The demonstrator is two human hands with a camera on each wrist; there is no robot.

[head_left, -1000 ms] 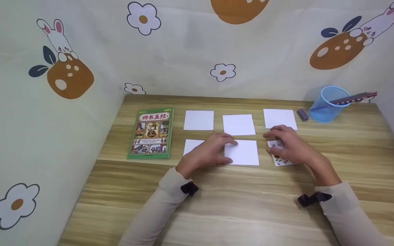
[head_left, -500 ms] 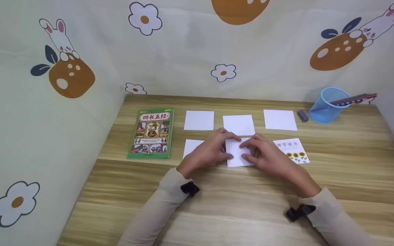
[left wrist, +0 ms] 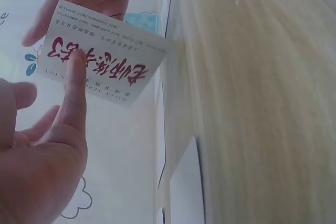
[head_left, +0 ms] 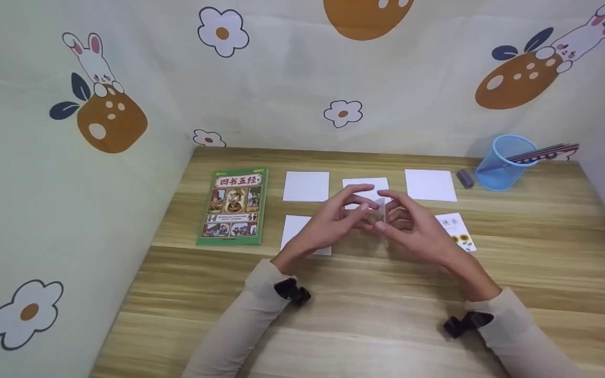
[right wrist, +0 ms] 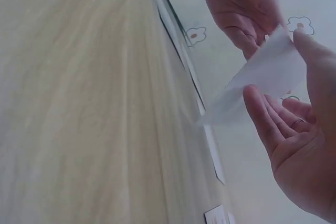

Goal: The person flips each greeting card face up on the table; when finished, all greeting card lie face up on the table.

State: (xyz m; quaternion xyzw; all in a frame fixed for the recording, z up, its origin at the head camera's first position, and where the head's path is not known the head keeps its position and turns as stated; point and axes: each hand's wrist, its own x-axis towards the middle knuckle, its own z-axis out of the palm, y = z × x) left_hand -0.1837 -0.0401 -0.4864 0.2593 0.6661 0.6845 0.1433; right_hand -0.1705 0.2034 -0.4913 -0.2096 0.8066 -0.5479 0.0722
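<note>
Over the wood-grain bench [head_left: 376, 315], the right hand [head_left: 415, 231] pinches a white rectangular paper card [left wrist: 113, 40] lettered "HAPPY" and red "老师". The left hand [head_left: 334, 220], loosely spread, touches it.

Two rows of cards between book and cup, one card raised between the hands.
On the worktop [head_left: 360, 325], the book [head_left: 231, 207] lies left; rightward run the back-left card [head_left: 306, 186], back-middle card [head_left: 363, 184] and back-right card [head_left: 430, 185], then the block [head_left: 465, 178] and cup [head_left: 493, 176] with pencils [head_left: 549, 151] in it. Nearer, the front-left card [head_left: 292, 228] is partly behind the left hand [head_left: 334, 220], the front-right card [head_left: 460, 231] behind the right hand [head_left: 417, 228].
</note>
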